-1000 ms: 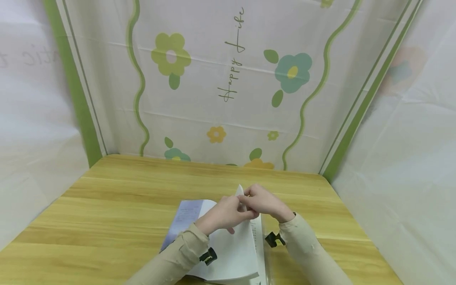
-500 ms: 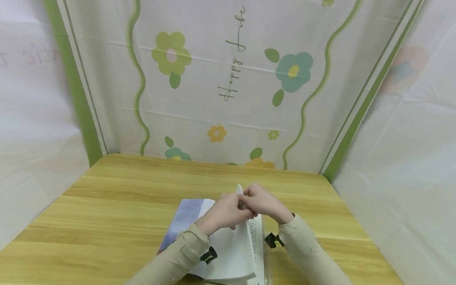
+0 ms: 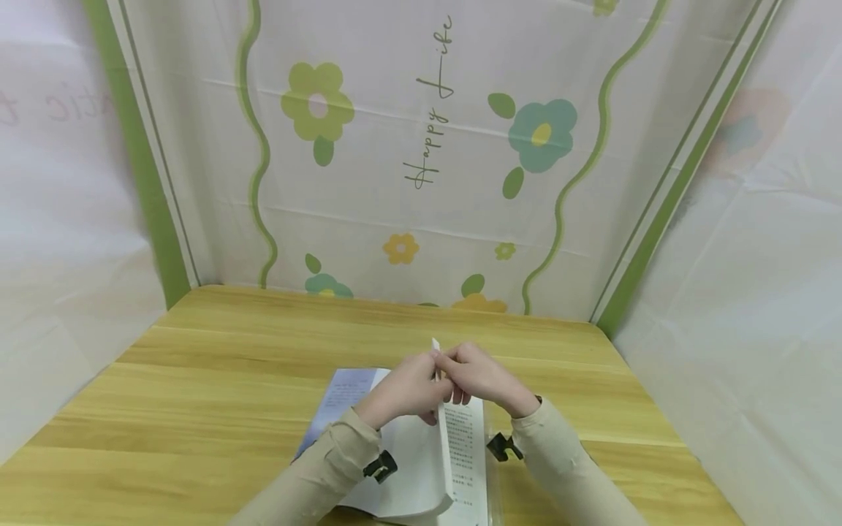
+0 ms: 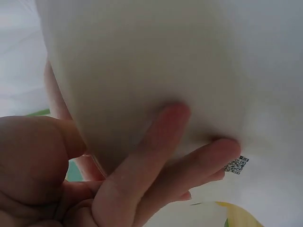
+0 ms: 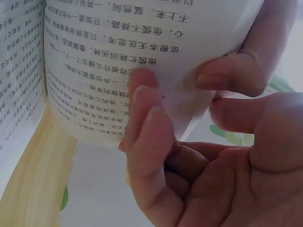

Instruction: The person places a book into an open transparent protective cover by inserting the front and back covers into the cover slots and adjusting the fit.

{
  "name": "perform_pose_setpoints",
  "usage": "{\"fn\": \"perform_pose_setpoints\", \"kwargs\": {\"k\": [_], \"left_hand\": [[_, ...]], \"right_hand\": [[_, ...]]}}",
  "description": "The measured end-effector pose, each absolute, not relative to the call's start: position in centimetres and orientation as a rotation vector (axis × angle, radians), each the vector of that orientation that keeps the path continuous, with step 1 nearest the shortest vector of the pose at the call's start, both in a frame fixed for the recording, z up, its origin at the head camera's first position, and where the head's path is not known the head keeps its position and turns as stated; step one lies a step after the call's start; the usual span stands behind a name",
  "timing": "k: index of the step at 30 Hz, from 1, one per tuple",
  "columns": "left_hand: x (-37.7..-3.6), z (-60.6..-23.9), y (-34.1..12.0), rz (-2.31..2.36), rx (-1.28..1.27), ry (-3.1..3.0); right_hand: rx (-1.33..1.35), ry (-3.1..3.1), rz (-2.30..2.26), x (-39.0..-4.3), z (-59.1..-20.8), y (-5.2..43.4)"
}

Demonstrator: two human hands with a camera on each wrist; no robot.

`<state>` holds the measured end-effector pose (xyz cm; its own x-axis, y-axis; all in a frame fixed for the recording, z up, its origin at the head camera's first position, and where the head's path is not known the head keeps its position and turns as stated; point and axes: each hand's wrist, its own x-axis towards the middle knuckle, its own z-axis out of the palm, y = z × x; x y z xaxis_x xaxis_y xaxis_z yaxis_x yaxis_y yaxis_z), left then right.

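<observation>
At the left of the pale yellow wooden worktop [image 3: 197,380], bare grain runs to the white sheet walls with green borders [image 3: 141,183]. Nearer the middle lies an open white-paged paperback book [image 3: 408,467], its bluish cover [image 3: 338,398] flat on the worktop at the left (the printed pages face up on the right side). The left hand [image 3: 408,391], in a beige sleeve [image 3: 322,475] with a black clip at the cuff, reaches in from the lower left; its fingers [image 4: 156,156] press against the blank back of a single raised white page [image 3: 435,358], the grip pinching that sheet near its upper end. The page stands almost edge-on in the head view, rising between the two hands above the book's centre. Directly to its right, the right hand [image 3: 480,376] meets the left, touching it; its fingers [image 5: 147,123] and thumb curl round the printed face of the same page, so this grip also holds the sheet. The right sleeve [image 3: 566,467] carries a matching black clip [image 3: 500,446]. Behind stands the flower-patterned white backdrop lettered "Happy Life" [image 3: 430,102].
</observation>
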<state>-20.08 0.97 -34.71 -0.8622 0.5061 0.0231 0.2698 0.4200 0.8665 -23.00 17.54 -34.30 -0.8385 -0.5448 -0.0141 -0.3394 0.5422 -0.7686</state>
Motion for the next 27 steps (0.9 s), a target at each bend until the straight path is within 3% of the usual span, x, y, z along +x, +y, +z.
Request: {"fn": "perform_pose_setpoints", "kwargs": {"k": [7,14,27], "left_hand": [[-20.8,-34.4,-0.4,1.503,0.643,2.316],[-21.5,-34.0,-3.2,1.531,0.575,2.255],[-21.5,-34.3,-8.2,1.576,0.441,2.245]], "right_hand": [[-0.708,2.530,-1.155,-23.1,-34.2,17.7],[-0.837,2.549,-1.052,-23.0,-34.2,18.0],[-0.741,2.725,-0.821,-22.8,-34.6,18.1]]}}
